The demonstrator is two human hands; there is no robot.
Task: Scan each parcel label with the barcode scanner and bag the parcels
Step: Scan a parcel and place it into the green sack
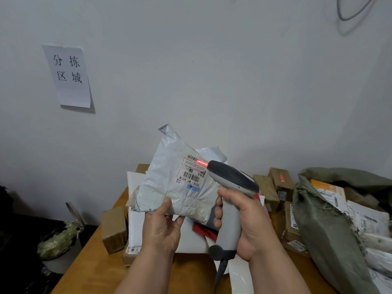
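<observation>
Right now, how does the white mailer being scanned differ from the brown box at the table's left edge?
The white mailer is a soft, crinkled plastic pouch; the brown box is rigid cardboard. The mailer is held up in the air, pinched by the left hand, while the box rests on the table. The mailer's label faces the camera with the scanner beam on it; no label shows on the box. Both are parcels not yet in the sack.

wooden brown table [89,262] | brown cardboard boxes [114,229] on the left; white flat poly mailers [135,230] mid; grey-green woven sack [326,230] stuffed with parcels on the right
</observation>
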